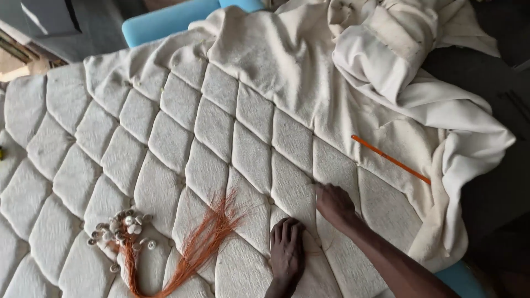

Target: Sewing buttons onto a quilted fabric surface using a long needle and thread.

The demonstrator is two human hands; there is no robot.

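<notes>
A: Head view. What are the hands on?

B: Both on the tufted cream panel (165, 138), a diamond-quilted pad that fills most of the view. Left hand (286, 251) lies flat, palm down, fingers spread, grasping nothing. Right hand (334, 203) is just beside it, fingers curled down into a seam between two diamonds. Can't tell if it pinches anything there.

A: Where's the loose stuff?

B: Bundle of orange cords (207, 237) fans out on the panel just left of the left hand, apart from it. Its other end runs into a cluster of cream buttons (122, 227) further left.

A: Anything else?

B: Thin orange rod (390, 159) lies diagonally on the flat cloth, up and right of the right hand. Loose cream fabric (397, 49) is bunched at the top right. Blue frame edge (165, 22) shows at the top, behind the panel.
</notes>
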